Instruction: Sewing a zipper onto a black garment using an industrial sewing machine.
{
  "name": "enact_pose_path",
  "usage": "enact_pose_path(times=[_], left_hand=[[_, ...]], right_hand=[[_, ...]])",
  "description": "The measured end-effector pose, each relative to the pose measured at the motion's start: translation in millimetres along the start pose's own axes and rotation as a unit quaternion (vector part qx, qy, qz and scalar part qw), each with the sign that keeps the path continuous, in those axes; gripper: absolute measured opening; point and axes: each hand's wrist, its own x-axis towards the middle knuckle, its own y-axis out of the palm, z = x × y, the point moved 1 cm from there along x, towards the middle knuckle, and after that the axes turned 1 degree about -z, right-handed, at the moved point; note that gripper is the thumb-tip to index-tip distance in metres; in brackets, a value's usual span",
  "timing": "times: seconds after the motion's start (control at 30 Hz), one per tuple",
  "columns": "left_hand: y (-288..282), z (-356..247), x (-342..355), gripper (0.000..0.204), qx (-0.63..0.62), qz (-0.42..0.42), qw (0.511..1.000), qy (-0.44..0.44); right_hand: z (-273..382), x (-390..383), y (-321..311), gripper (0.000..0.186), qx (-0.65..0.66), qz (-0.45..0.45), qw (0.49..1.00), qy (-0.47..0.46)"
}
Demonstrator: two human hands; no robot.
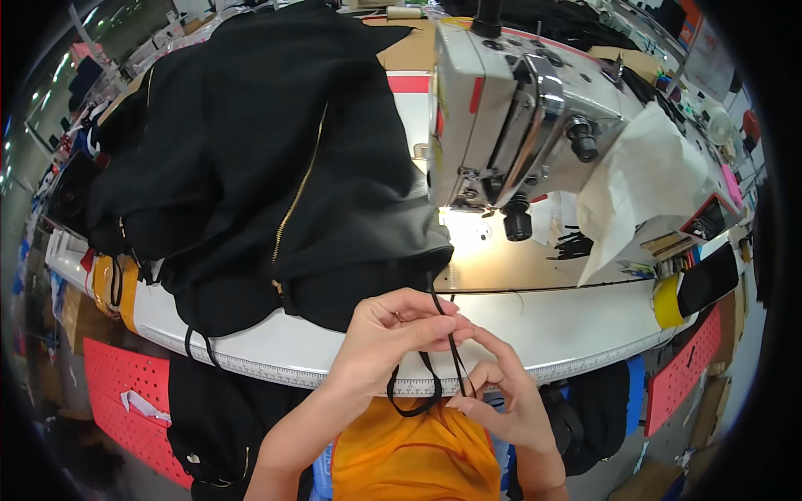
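A black cord (457, 361) is held before the white table edge (576, 330), just below the hem of a black garment (225, 150), by which its upper strand is met; whether it is attached there cannot be told. The cord is pinched between the nearly closed thumb and forefinger of the left hand (380, 334); the right hand (505, 384) is half open, its fingers bent about the lower strands, though whether they are gripped cannot be told. The work would probably be best done with the left pinch kept firm, the strands laid flat and untwisted, and the slack drawn through gently so that the hem is not puckered. At the right, a sewing machine (468, 83) is lit at its needle area, with black scraps (572, 244) and a crumpled white sheet (643, 184) seen beyond. The lap is covered by orange cloth (401, 459), over which a loose loop is hung and might be snagged; leftward space is crowded by the garment's bulk.
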Motion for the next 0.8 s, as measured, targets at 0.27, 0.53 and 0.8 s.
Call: enact_pose_path(times=[0.27,0.53,0.8], left_hand=[[5,-1,1,0.043,0.053,-0.045,0.996,0.061],[5,0,1,0.040,0.072,-0.044,0.994,0.068],[5,2,-6,0.043,0.223,-0.029,0.964,0.141]], right_hand=[[-12,-12,1,0.071,-0.076,0.001,0.996,-0.049],[-13,-17,0,0.073,-0.083,0.004,0.996,-0.023],[35,39,-17,0.029,-0.232,-0.121,0.944,-0.198]])
